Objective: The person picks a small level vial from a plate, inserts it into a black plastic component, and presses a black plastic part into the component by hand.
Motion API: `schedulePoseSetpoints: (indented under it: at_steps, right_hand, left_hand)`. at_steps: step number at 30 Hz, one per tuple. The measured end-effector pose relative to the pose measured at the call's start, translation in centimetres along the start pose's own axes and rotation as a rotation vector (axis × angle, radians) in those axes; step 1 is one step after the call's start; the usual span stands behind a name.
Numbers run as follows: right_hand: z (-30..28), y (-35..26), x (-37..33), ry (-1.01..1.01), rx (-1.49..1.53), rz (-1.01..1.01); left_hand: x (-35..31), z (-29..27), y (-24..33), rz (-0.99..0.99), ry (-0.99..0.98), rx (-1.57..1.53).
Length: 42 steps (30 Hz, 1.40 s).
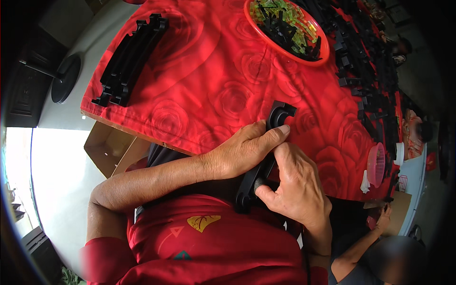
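Observation:
A long black plastic part [280, 114] with curved notched ends lies slantwise in both my hands, over the table's near edge and close to my body. My left hand [247, 149] wraps round its upper half, the thumb pressed along it just below the far curved end. Lower down, my right hand [297, 183] grips the same part, thumb on its near half [246, 192]. A dark covering shows on the right thumb's tip. My fingers hide the middle of the part, and whatever lies under them cannot be seen.
Several similar black parts [133, 59] are stacked at the far left of the red rose-patterned tablecloth [232, 99]. An orange-red basin [324, 52] holds green and black strips. Black parts [368, 90] are heaped at right, near a pink basket [376, 164]. Another person's arm [358, 244] reaches in at lower right.

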State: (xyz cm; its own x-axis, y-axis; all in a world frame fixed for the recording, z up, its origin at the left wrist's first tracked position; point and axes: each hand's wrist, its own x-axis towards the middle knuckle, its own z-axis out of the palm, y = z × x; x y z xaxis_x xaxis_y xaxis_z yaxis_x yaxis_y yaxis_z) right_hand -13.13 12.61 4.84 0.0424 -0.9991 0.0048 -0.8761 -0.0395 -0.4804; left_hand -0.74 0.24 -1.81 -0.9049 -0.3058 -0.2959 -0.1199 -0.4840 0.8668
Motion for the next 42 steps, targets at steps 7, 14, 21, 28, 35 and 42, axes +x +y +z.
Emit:
schedulePoseSetpoints:
  at_steps: [7, 14, 21, 28, 35, 42]
  right_hand:
    - [1.6, 0.2, -1.4, 0.047, 0.093, 0.051]
    - [1.0, -0.8, -1.9, 0.016, 0.008, 0.094]
    - [1.8, 0.0, -1.7, 0.058, 0.131, 0.058]
    - [2.4, 0.5, -2.4, 0.090, 0.158, 0.086]
    - [2.6, 0.7, -2.6, 0.109, 0.184, 0.065]
    - [2.6, 0.7, -2.7, 0.120, 0.182, 0.050]
  left_hand:
    - [-0.8, 0.2, 0.9, -0.103, -0.048, 0.145]
    - [-0.8, 0.7, -1.0, 0.081, 0.018, 0.236]
    - [-1.0, 0.4, -1.1, 0.127, 0.042, 0.338]
    - [-0.9, 0.9, -0.5, 0.126, -0.036, 0.267]
    - [-0.9, 0.8, -0.5, 0.138, -0.052, 0.291]
    - [-1.1, 1.2, -0.5, 0.133, -0.036, 0.242]
